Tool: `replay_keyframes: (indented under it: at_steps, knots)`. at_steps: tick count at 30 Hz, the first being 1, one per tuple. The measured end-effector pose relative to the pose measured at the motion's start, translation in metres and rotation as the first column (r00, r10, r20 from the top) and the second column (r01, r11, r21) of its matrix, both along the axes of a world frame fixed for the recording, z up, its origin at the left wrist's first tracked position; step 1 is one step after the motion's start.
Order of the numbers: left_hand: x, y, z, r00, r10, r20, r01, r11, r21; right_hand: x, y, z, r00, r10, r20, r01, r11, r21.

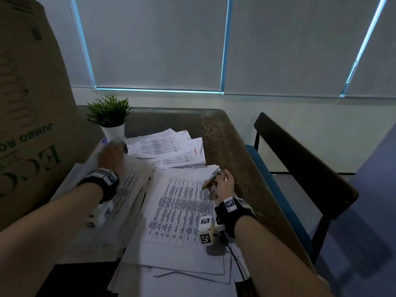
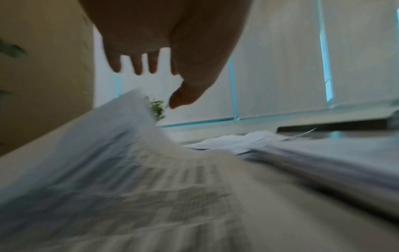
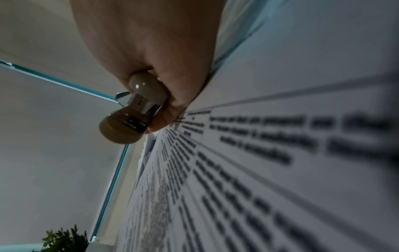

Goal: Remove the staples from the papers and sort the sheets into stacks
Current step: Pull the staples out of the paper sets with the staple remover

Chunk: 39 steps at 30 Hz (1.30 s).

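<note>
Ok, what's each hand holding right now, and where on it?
Right hand grips the staple remover around its middle. Left hand holds nothing, fingers spread above the papers.
</note>
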<state>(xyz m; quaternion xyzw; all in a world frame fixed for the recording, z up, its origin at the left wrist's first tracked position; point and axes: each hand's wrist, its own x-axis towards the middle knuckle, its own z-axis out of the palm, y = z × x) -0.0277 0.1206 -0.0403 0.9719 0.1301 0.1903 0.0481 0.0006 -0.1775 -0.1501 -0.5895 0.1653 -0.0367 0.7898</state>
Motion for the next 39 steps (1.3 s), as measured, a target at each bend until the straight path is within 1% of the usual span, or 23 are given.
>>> replay_keyframes:
  at_steps: [1,2,4,6,8,11,13,15,17,18,19,20,21,22,23,25,26,27,30,32,34,36,39]
  knots:
    - [0.001,-0.015,-0.004,0.995,-0.093,-0.023,0.090,0.990,-0.106,-0.003,0.000,0.002,1.000,-0.008,0.002,0.008,1.000,0.000]
    - [0.001,-0.034,-0.004,0.975,-0.194,-0.109,0.170,0.966,-0.195,-0.006,-0.001,0.006,1.000,-0.009,0.017,0.010,1.000,-0.003]
    - [0.011,-0.067,-0.015,0.891,-0.277,-0.360,0.173,0.940,-0.294,-0.008,-0.003,0.008,1.000,-0.007,0.030,0.007,1.000,-0.011]
    - [0.018,-0.086,-0.021,0.793,-0.274,-0.545,0.094,0.937,-0.336,-0.004,-0.004,0.002,1.000,0.008,0.024,-0.007,0.999,-0.036]
    - [0.027,-0.092,-0.031,0.795,-0.231,-0.560,0.026,0.937,-0.349,0.002,-0.005,-0.008,0.999,0.032,0.021,-0.031,0.999,-0.042]
    - [0.033,-0.093,-0.041,0.855,-0.190,-0.482,-0.035,0.907,-0.419,-0.009,-0.004,0.007,1.000,0.027,0.016,-0.026,0.997,-0.069]
    - [0.038,-0.090,-0.048,0.891,-0.195,-0.410,-0.055,0.849,-0.526,-0.010,-0.005,0.012,1.000,-0.002,0.009,0.004,0.986,-0.168]
    - [0.043,-0.085,-0.053,0.887,-0.205,-0.414,-0.081,0.814,-0.575,-0.011,-0.003,0.022,0.998,-0.012,-0.056,-0.007,0.943,-0.331]
    - [0.038,-0.085,-0.055,0.821,-0.281,-0.498,-0.110,0.777,-0.620,-0.010,0.000,0.035,0.995,0.047,-0.085,-0.084,0.853,-0.515]
    - [0.031,-0.087,-0.054,0.786,-0.320,-0.529,-0.117,0.763,-0.636,-0.010,0.002,0.042,0.988,0.131,-0.085,-0.155,0.771,-0.617]
    - [0.026,-0.088,-0.053,0.772,-0.324,-0.547,-0.116,0.774,-0.622,-0.010,0.003,0.050,0.967,0.232,-0.105,-0.236,0.662,-0.711]
    - [0.024,-0.090,-0.054,0.783,-0.306,-0.542,-0.102,0.796,-0.596,-0.010,0.004,0.055,0.936,0.324,-0.142,-0.303,0.529,-0.792]
    - [0.022,-0.091,-0.056,0.803,-0.281,-0.525,-0.094,0.811,-0.577,-0.012,0.007,0.059,0.900,0.395,-0.185,-0.344,0.381,-0.858]
    - [0.021,-0.093,-0.059,0.827,-0.269,-0.494,-0.077,0.816,-0.573,-0.015,0.012,0.062,0.866,0.447,-0.224,-0.366,0.260,-0.894]
    - [0.021,-0.098,-0.061,0.845,-0.253,-0.471,-0.075,0.816,-0.573,-0.016,0.017,0.062,0.839,0.488,-0.240,-0.361,0.169,-0.917]
    - [0.018,-0.106,-0.062,0.874,-0.257,-0.412,-0.017,0.832,-0.555,-0.017,0.029,0.057,0.796,0.548,-0.255,-0.320,0.024,-0.947]
    - [0.018,-0.109,-0.065,0.886,-0.253,-0.389,0.003,0.842,-0.540,-0.017,0.034,0.055,0.786,0.564,-0.252,-0.298,-0.012,-0.955]
    - [0.017,-0.111,-0.066,0.888,-0.237,-0.395,-0.017,0.840,-0.543,-0.015,0.039,0.052,0.786,0.570,-0.241,-0.273,-0.031,-0.962]
    - [0.018,-0.112,-0.073,0.904,-0.207,-0.373,-0.064,0.798,-0.600,-0.009,0.050,0.047,0.807,0.536,-0.247,-0.247,-0.074,-0.966]
    - [0.017,-0.114,-0.068,0.884,-0.201,-0.422,-0.059,0.847,-0.528,-0.004,0.056,0.042,0.823,0.499,-0.272,-0.250,-0.113,-0.962]
    - [0.013,-0.118,-0.057,0.849,-0.227,-0.476,-0.001,0.902,-0.432,-0.001,0.060,0.037,0.842,0.454,-0.293,-0.272,-0.112,-0.956]
    - [0.004,-0.126,-0.044,0.838,-0.257,-0.481,0.067,0.924,-0.377,0.001,0.063,0.032,0.857,0.402,-0.323,-0.316,-0.087,-0.945]
    - [0.008,-0.130,-0.044,0.818,-0.227,-0.529,0.022,0.930,-0.366,0.001,0.069,0.033,0.862,0.348,-0.368,-0.375,-0.048,-0.926]
